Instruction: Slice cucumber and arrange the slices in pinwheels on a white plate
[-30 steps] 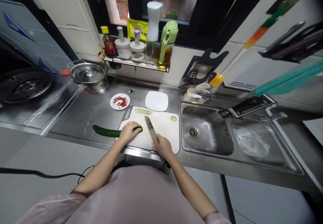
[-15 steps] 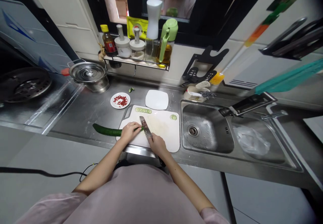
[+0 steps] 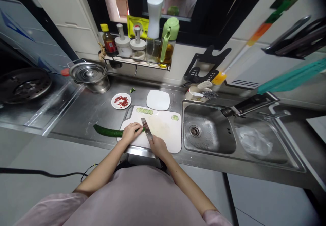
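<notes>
My left hand (image 3: pixel 130 133) is closed over the right part of a long green cucumber (image 3: pixel 107 131), whose other end reaches past the board's left edge. In my right hand (image 3: pixel 159 145) is the handle of a kitchen knife (image 3: pixel 147 128). Its blade stands at the cucumber's cut end, just right of my left fingertips. Both hands work over a white cutting board (image 3: pixel 165 139). A row of cucumber slices (image 3: pixel 144 111) lies along the board's far edge, and a small pile of slices (image 3: pixel 175 118) is at its far right corner.
Behind the board are a white square plate (image 3: pixel 158 99), a small plate (image 3: pixel 114 105) of chopped red pieces and green cucumber ends (image 3: pixel 132 90). A lidded steel pot (image 3: pixel 98 84) stands left, a sink (image 3: pixel 211 144) right. Bottles and jars fill a wall shelf (image 3: pixel 142 63).
Almost nothing differs. The view has shifted very slightly; both hands, the knife and the cucumber keep nearly the same places.
</notes>
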Motion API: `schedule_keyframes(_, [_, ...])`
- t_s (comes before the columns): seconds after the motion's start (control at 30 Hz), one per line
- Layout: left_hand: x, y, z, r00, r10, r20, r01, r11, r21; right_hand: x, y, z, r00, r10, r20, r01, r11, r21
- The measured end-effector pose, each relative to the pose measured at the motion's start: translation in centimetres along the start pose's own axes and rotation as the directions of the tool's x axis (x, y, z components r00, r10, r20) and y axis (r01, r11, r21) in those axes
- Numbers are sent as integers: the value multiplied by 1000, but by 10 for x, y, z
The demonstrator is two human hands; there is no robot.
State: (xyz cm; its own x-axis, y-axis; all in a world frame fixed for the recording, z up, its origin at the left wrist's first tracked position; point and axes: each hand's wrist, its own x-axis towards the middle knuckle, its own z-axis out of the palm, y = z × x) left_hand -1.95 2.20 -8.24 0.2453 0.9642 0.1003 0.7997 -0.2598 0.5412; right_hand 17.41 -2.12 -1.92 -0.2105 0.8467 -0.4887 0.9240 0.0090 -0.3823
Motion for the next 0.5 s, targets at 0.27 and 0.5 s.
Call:
schedule_keyframes(0.27, [0, 0, 1, 1000, 17, -7, -17, 1000, 3, 5, -5, 2, 1000, 7, 11, -7, 1000, -10])
schedule_keyframes(0.5, [1, 0, 0, 1000, 28, -10, -28, 999, -15, 3, -5, 3, 1000, 8, 1, -8, 1000, -30])
